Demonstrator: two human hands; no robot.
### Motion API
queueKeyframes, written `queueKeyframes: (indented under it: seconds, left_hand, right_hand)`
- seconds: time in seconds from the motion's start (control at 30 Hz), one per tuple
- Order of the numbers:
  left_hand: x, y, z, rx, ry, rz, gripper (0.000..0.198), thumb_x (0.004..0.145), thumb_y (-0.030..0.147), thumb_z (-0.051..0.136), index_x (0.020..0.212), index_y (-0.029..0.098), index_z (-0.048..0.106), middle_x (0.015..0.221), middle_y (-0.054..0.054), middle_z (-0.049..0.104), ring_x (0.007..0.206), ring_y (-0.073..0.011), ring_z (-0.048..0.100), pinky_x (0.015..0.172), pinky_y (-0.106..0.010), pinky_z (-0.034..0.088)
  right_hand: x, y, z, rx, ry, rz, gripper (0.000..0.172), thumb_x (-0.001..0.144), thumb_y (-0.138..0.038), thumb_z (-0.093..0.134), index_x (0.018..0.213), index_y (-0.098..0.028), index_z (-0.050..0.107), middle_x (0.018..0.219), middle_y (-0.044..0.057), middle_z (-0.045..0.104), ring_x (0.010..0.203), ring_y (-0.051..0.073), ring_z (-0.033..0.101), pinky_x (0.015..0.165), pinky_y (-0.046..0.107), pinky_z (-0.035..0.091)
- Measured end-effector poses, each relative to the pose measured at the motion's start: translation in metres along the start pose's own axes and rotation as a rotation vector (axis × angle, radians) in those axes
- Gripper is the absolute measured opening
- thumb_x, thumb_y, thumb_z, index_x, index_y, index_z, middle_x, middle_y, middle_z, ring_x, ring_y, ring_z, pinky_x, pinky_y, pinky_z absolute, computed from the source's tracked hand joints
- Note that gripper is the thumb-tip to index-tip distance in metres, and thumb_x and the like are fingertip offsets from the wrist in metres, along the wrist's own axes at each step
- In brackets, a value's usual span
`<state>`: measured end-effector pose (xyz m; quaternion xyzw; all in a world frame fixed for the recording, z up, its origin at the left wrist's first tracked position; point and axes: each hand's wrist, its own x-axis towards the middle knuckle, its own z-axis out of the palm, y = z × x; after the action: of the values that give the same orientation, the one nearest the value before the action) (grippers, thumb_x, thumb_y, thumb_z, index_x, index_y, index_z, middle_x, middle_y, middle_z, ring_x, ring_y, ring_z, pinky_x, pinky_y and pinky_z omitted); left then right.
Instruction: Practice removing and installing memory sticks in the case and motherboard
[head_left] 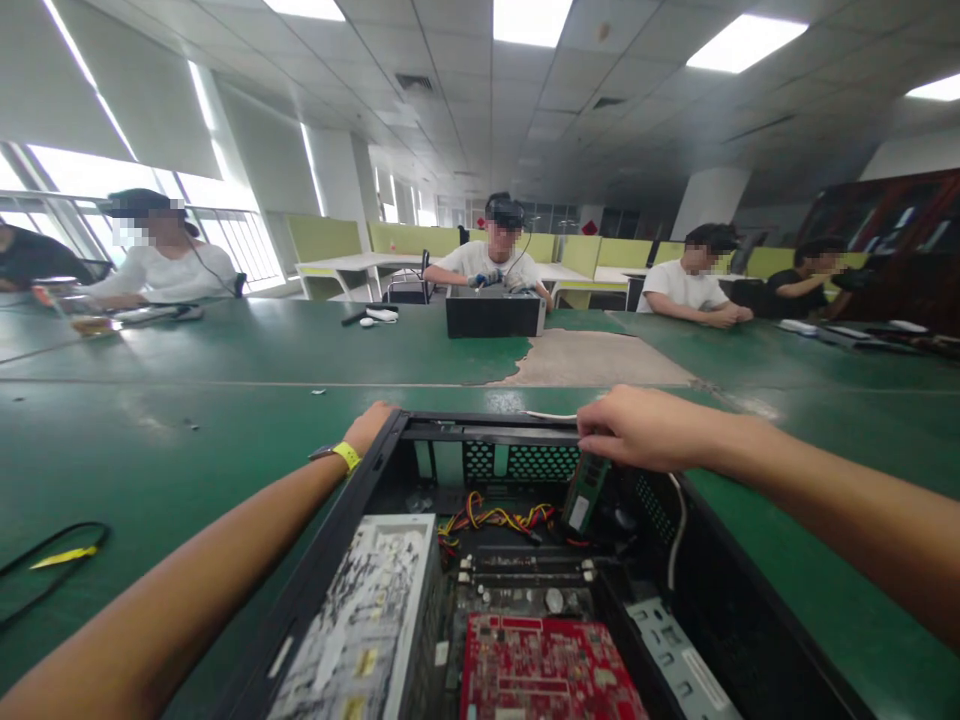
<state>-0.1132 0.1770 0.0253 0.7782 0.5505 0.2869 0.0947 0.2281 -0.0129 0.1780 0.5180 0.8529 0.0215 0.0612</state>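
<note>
An uncovered black computer case [367, 465] lies in front of me on the green table. My right hand [626, 425] is closed above its far right part, pinching a green memory module [587, 492] that hangs tilted inside the case. Nearer to me are the memory slots [525, 568] on the motherboard, and below them a red circuit board [547, 665]. At the case's far left corner is my left hand [371, 428], against the outer side, its fingers hidden behind the rim. Red, yellow and black wires [499, 515] run along the far inside.
A silver drive box [367, 610] fills the case's left side; a metal bracket [679, 655] is at right. A black cable with a yellow tag [64, 558] lies on the table [187, 460]. Across it, a person [501, 255] handles another case [491, 315]. Several others sit around.
</note>
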Motion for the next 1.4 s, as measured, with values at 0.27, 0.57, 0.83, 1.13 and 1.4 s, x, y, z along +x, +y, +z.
queueKeyframes:
  seconds: [0.27, 0.57, 0.83, 1.13, 1.4]
  left_hand:
    - [0.006, 0.051, -0.102, -0.291, 0.227, -0.011, 0.049, 0.081, 0.034, 0.056, 0.124, 0.018, 0.039, 0.133, -0.014, 0.045, 0.110, -0.0245, 0.054, 0.079, -0.034, 0.052]
    - [-0.103, 0.252, -0.070, -0.333, -0.519, 0.582, 0.059, 0.064, 0.034, 0.077, 0.113, 0.021, 0.046, 0.114, -0.008, 0.049, 0.084, -0.0157, 0.057, 0.068, -0.029, 0.051]
    - [-0.114, 0.277, 0.005, -0.044, -0.474, 1.052, 0.034, 0.075, 0.038, 0.070, 0.098, 0.015, 0.059, 0.099, -0.007, 0.061, 0.091, -0.0191, 0.057, 0.073, -0.027, 0.046]
    - [-0.013, 0.131, -0.081, 0.048, 0.129, 0.264, 0.037, 0.092, 0.039, 0.036, 0.107, 0.012, 0.057, 0.098, -0.010, 0.067, 0.084, -0.0168, 0.061, 0.080, -0.029, 0.046]
    - [-0.015, 0.019, -0.025, 0.203, -0.271, 0.108, 0.043, 0.074, 0.032, 0.054, 0.114, 0.017, 0.060, 0.118, -0.009, 0.064, 0.110, -0.0258, 0.057, 0.093, -0.032, 0.044]
  right_hand:
    - [0.005, 0.006, -0.004, -0.049, 0.003, 0.002, 0.027, 0.086, -0.036, 0.045, 0.085, -0.019, 0.067, 0.074, 0.007, 0.066, 0.064, 0.018, 0.057, 0.055, 0.027, 0.033]
    - [0.006, 0.010, -0.019, -0.114, 0.003, 0.043, 0.028, 0.083, -0.033, 0.045, 0.090, -0.018, 0.068, 0.080, 0.008, 0.068, 0.068, 0.018, 0.059, 0.055, 0.026, 0.033]
    - [0.002, 0.009, -0.025, -0.152, 0.030, 0.050, 0.028, 0.083, -0.034, 0.045, 0.086, -0.019, 0.069, 0.078, 0.009, 0.068, 0.067, 0.019, 0.059, 0.053, 0.027, 0.032]
    - [-0.006, 0.014, -0.020, -0.116, 0.022, 0.069, 0.027, 0.085, -0.034, 0.046, 0.087, -0.019, 0.068, 0.079, 0.009, 0.067, 0.069, 0.021, 0.059, 0.056, 0.028, 0.035]
    - [-0.010, 0.009, -0.010, -0.086, 0.005, 0.069, 0.025, 0.087, -0.034, 0.045, 0.083, -0.022, 0.066, 0.075, 0.006, 0.066, 0.066, 0.019, 0.059, 0.054, 0.027, 0.032]
